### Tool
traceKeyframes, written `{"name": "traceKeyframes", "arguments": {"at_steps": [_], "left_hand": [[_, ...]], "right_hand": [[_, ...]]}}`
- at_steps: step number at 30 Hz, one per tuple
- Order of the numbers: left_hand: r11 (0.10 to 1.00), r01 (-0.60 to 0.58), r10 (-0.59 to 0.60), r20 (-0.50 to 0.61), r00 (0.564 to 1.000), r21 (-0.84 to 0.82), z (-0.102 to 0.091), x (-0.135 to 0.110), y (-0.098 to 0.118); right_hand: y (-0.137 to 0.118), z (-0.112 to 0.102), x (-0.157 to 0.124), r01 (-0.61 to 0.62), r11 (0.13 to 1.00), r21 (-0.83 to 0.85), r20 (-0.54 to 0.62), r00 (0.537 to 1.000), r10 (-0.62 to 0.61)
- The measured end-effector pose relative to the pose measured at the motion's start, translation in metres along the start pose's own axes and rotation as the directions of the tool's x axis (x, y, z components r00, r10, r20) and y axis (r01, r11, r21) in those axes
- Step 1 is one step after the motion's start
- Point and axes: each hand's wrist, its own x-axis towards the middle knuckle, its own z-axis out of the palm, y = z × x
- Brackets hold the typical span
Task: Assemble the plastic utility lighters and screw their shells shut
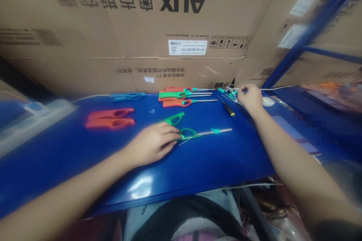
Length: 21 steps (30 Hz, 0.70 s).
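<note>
My left hand [154, 141] rests on the blue tabletop, its fingers closed on the handle of a green stick lighter [189, 134]. The lighter's metal tube points right and carries a teal piece [215, 131]; a thin wire sticks out below it. Just behind these fingers lies a green handle shell [175, 119]. At the back right, my right hand [251, 98] has its fingers pinched together at a small pile of teal parts and thin wires [232, 93]. What exactly is between those fingertips is too small to tell.
Orange and green stick lighters [177, 103] lie at the back centre. Red handle shells [110, 118] and blue ones [128, 96] lie to the left. A black screwdriver [228, 109] sits near the pile, a white oval object [268, 101] beyond. Cardboard [127, 45] walls the back; a blue post [311, 30] stands right.
</note>
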Motion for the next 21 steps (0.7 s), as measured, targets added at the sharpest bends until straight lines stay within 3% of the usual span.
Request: {"name": "traceKeyframes", "arguments": {"at_steps": [3, 9, 12, 17, 21], "left_hand": [[1.000, -0.001, 0.001, -0.004, 1.000, 0.002, 0.001, 0.000, -0.001], [1.000, 0.001, -0.001, -0.009, 1.000, -0.009, 0.002, -0.001, -0.002], [1.000, 0.004, -0.004, -0.006, 1.000, -0.013, 0.002, -0.001, -0.002], [1.000, 0.008, -0.008, -0.001, 1.000, -0.011, 0.002, -0.001, -0.002], [1.000, 0.007, -0.008, -0.006, 1.000, -0.010, 0.002, -0.001, -0.002]], "right_hand": [[-0.010, 0.000, -0.004, 0.039, 0.995, 0.096, -0.023, 0.999, -0.037], [-0.031, 0.008, -0.021, 0.036, 0.944, 0.328, 0.089, 0.994, -0.069], [-0.029, 0.011, -0.022, 0.099, 0.959, 0.264, 0.063, 0.991, -0.120], [-0.016, 0.010, -0.012, 0.136, 0.977, 0.163, -0.089, 0.988, -0.122], [-0.013, 0.005, -0.009, 0.137, 0.979, 0.148, -0.111, 0.986, -0.122]]}}
